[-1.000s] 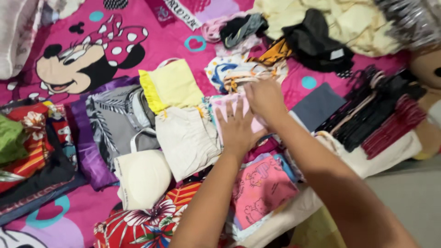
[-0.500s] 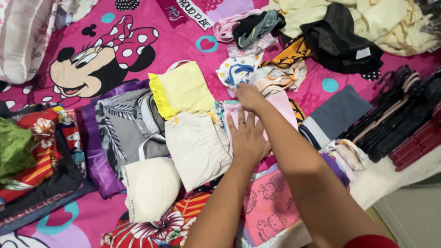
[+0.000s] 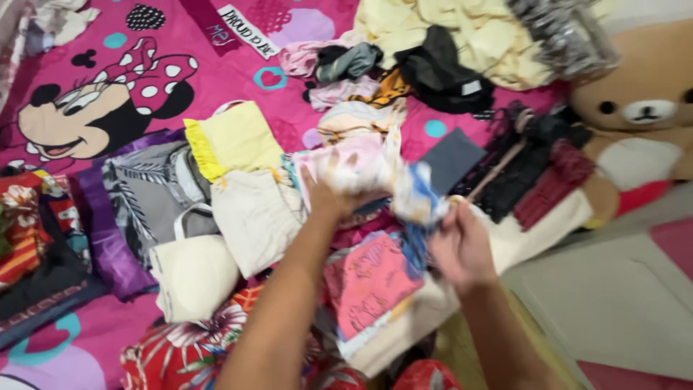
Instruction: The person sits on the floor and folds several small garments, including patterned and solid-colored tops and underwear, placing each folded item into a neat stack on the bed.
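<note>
Low in the frame, two bare forearms rise from the bottom edge over a bed strewn with clothes. The right hand (image 3: 462,249), just right of centre, is closed on the lower end of a small white garment with blue print (image 3: 404,184), which is blurred. The left hand (image 3: 333,189), at centre, grips the same garment's upper end, lifting it above a folded pale pink piece (image 3: 321,160). Below the hands lies a folded pink cartoon-print cloth (image 3: 368,285). Left of them sit cream shorts (image 3: 253,217), a yellow ruffled top (image 3: 231,141) and a cream bra (image 3: 193,274). Farther up, dark hangers (image 3: 534,162) lie at right beside a brown teddy bear (image 3: 642,94). A heap of pale yellow fabric (image 3: 447,36) tops the pink cartoon bedsheet (image 3: 144,50).
</note>
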